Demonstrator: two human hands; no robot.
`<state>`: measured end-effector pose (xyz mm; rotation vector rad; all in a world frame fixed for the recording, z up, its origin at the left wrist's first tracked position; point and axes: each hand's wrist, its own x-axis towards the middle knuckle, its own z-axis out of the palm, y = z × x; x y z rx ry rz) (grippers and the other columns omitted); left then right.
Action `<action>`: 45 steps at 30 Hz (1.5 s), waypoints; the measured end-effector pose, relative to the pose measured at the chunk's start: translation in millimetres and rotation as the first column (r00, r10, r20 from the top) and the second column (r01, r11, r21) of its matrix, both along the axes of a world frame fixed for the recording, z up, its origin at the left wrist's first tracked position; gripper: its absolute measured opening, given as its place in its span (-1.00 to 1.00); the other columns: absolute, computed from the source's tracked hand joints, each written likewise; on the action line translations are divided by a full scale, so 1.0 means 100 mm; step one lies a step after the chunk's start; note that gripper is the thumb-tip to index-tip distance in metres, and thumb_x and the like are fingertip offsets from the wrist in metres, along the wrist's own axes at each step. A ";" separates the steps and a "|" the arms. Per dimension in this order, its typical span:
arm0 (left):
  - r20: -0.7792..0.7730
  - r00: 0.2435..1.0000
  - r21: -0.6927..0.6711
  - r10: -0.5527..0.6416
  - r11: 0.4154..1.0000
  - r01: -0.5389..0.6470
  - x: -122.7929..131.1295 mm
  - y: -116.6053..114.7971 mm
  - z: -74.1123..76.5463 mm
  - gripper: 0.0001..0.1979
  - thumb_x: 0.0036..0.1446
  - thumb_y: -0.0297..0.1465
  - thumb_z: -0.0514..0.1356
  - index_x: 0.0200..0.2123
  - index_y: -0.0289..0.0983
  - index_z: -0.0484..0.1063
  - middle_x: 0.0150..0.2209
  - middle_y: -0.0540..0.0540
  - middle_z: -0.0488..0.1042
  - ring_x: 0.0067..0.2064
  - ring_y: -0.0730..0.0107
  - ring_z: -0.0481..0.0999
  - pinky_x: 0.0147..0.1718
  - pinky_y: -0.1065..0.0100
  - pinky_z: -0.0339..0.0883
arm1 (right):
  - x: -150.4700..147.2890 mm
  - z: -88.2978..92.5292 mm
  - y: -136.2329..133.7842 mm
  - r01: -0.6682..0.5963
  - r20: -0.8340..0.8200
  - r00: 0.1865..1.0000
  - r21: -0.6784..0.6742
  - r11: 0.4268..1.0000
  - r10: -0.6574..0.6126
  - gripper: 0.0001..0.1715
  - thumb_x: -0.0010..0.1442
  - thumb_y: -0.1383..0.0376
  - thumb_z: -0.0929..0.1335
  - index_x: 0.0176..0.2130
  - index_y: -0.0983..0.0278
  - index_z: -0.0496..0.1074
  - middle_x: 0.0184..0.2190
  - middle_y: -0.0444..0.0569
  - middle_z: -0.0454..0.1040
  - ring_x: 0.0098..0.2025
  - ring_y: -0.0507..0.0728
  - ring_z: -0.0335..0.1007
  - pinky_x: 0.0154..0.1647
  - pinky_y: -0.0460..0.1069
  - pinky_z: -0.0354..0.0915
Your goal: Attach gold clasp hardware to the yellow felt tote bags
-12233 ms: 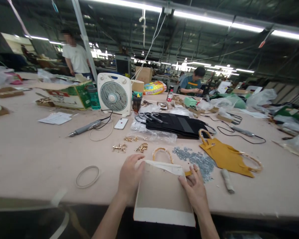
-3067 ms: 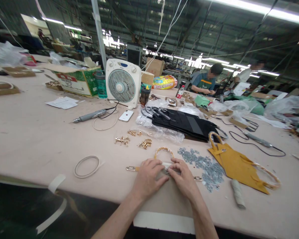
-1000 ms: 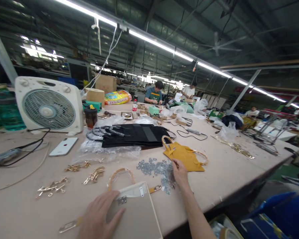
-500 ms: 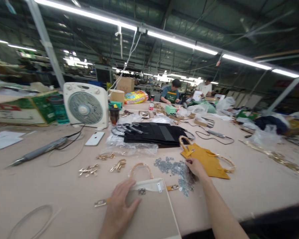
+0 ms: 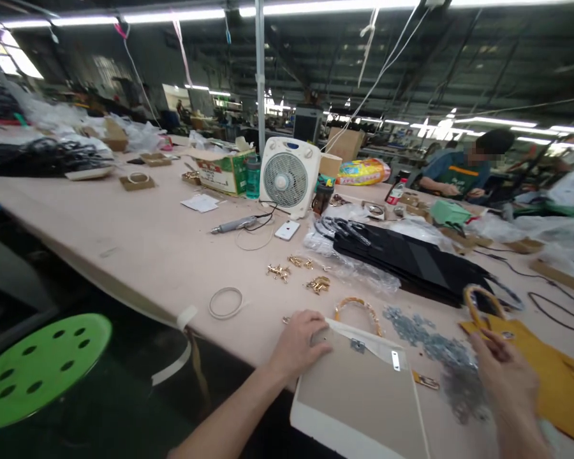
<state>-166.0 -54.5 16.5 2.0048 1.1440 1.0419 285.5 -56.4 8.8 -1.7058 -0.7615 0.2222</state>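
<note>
A beige handbag (image 5: 361, 395) lies flat at the table edge, its orange-wrapped handle (image 5: 358, 307) pointing away. My left hand (image 5: 302, 344) rests on its upper left corner, thumb and fingers apart. A small square metal piece (image 5: 357, 345) and a white slotted strip (image 5: 395, 361) sit on the bag, with a buckled strap (image 5: 425, 380) beside it. My right hand (image 5: 509, 379) is closed, its fingertips pinched just off a heap of small grey metal plates (image 5: 428, 338). Whatever lies between them is too small to make out. A mustard-yellow bag (image 5: 550, 366) lies partly behind that hand.
Brass fasteners (image 5: 318, 284) lie in small piles beyond the bag. Behind are black bags (image 5: 406, 252), a phone (image 5: 287, 229), a grey power screwdriver (image 5: 233, 224) and a box fan (image 5: 289, 175). A green stool (image 5: 43, 363) stands left. Across the table works a person (image 5: 459, 169).
The view has swung left, bringing the stool and table edge into sight. My right hand has drawn back slightly from the metal plates. My left hand stays on the beige bag, nearer its corner.
</note>
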 end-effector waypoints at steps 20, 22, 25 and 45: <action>-0.170 0.968 0.153 -0.183 0.966 0.209 -0.11 0.18 0.06 -0.74 0.22 -0.40 0.38 -0.04 -0.19 0.47 0.10 -0.16 0.51 0.17 0.14 0.42 0.19 0.08 0.37 | -2.64 0.13 -0.09 -0.667 0.174 0.719 -0.102 0.738 0.673 -0.68 0.35 0.04 0.38 -0.09 0.20 0.57 -0.19 0.01 0.64 -0.19 0.21 0.59 -0.13 0.06 0.48; -0.178 0.963 0.165 -0.201 0.959 0.230 -0.10 0.17 0.05 -0.73 0.25 -0.41 0.35 0.00 -0.19 0.47 0.15 -0.19 0.50 0.23 0.14 0.41 0.23 0.06 0.36 | -2.65 0.10 -0.11 -0.647 0.251 0.713 -0.125 0.752 0.655 -0.70 0.37 0.06 0.36 -0.09 0.19 0.57 -0.18 0.01 0.64 -0.22 0.20 0.57 -0.16 0.06 0.47; -0.176 0.961 0.169 -0.213 0.955 0.242 -0.10 0.18 0.05 -0.70 0.27 -0.41 0.32 0.06 -0.19 0.47 0.16 -0.20 0.52 0.24 0.14 0.43 0.23 0.05 0.39 | -2.65 0.08 -0.11 -0.632 0.293 0.711 -0.133 0.764 0.639 -0.70 0.38 0.07 0.35 -0.08 0.19 0.56 -0.16 0.02 0.64 -0.22 0.20 0.56 -0.17 0.06 0.47; -0.072 0.987 0.148 -0.147 0.977 0.156 -0.05 0.13 -0.08 -0.87 0.29 -0.48 0.28 -0.10 -0.25 0.51 0.09 -0.25 0.57 0.19 0.14 0.51 0.23 0.08 0.42 | -2.69 0.11 -0.14 -0.632 0.248 0.726 -0.124 0.765 0.641 -0.74 0.36 0.09 0.38 -0.10 0.19 0.56 -0.21 -0.03 0.65 -0.28 0.16 0.56 -0.20 0.02 0.44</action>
